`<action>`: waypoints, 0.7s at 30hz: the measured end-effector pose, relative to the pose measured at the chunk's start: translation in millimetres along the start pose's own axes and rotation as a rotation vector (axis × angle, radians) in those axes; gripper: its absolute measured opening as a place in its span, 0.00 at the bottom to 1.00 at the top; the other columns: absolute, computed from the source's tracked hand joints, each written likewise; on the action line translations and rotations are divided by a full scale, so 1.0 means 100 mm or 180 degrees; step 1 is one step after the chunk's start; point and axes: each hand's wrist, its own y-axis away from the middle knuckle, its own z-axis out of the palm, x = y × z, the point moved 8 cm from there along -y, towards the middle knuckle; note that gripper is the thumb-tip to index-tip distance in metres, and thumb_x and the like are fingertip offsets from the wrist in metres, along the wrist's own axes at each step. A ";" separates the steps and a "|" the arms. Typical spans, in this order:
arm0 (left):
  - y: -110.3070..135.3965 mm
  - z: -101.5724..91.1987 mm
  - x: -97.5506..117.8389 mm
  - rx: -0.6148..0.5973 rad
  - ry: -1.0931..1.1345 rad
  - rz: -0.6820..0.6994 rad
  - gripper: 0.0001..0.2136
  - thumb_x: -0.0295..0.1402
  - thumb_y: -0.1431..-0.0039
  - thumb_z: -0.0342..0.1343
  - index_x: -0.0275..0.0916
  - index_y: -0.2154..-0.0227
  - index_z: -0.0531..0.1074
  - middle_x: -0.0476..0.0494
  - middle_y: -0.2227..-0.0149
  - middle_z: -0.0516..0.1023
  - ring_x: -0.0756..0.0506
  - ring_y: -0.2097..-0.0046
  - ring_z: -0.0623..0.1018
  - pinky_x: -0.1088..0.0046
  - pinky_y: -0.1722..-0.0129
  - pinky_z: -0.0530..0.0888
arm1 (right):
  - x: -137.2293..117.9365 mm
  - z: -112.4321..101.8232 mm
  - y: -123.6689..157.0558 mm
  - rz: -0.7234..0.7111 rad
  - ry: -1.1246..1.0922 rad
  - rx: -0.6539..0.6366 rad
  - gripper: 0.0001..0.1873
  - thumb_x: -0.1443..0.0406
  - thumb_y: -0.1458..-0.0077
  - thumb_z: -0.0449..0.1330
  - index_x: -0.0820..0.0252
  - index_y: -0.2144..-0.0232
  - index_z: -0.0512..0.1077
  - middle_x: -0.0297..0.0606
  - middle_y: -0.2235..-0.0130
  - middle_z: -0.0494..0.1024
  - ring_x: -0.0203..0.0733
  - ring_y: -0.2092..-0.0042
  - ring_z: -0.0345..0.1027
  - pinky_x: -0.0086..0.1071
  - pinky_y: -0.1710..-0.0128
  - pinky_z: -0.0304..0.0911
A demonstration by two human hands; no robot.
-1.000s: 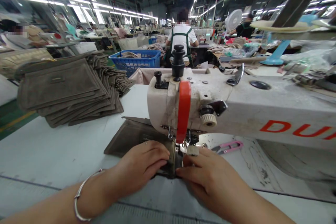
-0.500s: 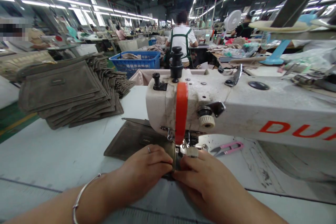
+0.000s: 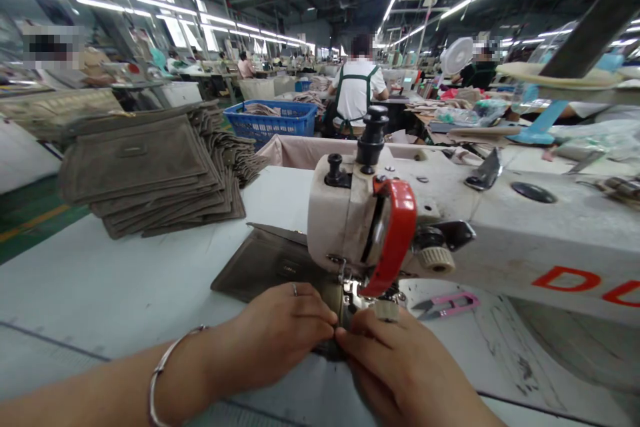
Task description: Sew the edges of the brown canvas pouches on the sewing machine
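A dark olive fabric panel [image 3: 270, 265] with a small label lies on the white sewing table, its right edge under the head of the sewing machine [image 3: 333, 213]. My left hand [image 3: 285, 327], with a ring and a bracelet, has its fingers closed on the panel's near edge, just left of the presser foot [image 3: 353, 290]. Close by on the right, my right hand [image 3: 395, 360] grips the same edge, thumb and forefinger almost meeting the left fingertips. The fabric beneath the fingers is mostly hidden. The machine's red guard [image 3: 395, 233] hangs in front of the needle area, partly covering it.
Pink thread snips [image 3: 453, 305] lie right of the needle area. A stack of similar olive panels [image 3: 145, 160] stands at the table's left. Beyond are a blue basket [image 3: 270, 121] and a seated person [image 3: 357, 90]. A thread stand [image 3: 555, 77] is at the right.
The view has turned left, so the machine appears farther right and lower. The red guard now looks swung out to the right. Both hands keep their hold on the panel.
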 end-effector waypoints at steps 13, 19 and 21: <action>-0.23 -0.08 -0.32 -0.0058 0.0220 -0.0373 0.09 0.24 0.33 0.49 0.38 0.60 0.75 0.45 0.57 0.81 0.46 0.53 0.79 0.70 0.47 0.73 | 0.17 0.09 0.01 0.0435 0.0444 0.0106 0.19 0.71 0.38 0.50 0.62 0.48 0.72 0.47 0.59 0.78 0.51 0.60 0.72 0.45 0.62 0.71; -0.28 -0.08 -0.49 0.0023 0.0020 -0.0472 0.08 0.25 0.35 0.52 0.38 0.63 0.77 0.45 0.61 0.81 0.44 0.56 0.80 0.68 0.51 0.74 | 0.18 0.12 0.01 0.0473 0.0399 -0.0040 0.17 0.71 0.39 0.51 0.61 0.52 0.74 0.46 0.59 0.77 0.52 0.60 0.71 0.45 0.61 0.71; -0.29 -0.08 -0.53 0.0042 -0.0028 -0.0504 0.08 0.25 0.36 0.52 0.38 0.64 0.77 0.45 0.60 0.81 0.43 0.55 0.79 0.66 0.51 0.74 | 0.18 0.11 0.00 0.0497 0.0378 -0.0052 0.17 0.71 0.39 0.50 0.61 0.52 0.74 0.46 0.59 0.77 0.52 0.59 0.71 0.45 0.61 0.70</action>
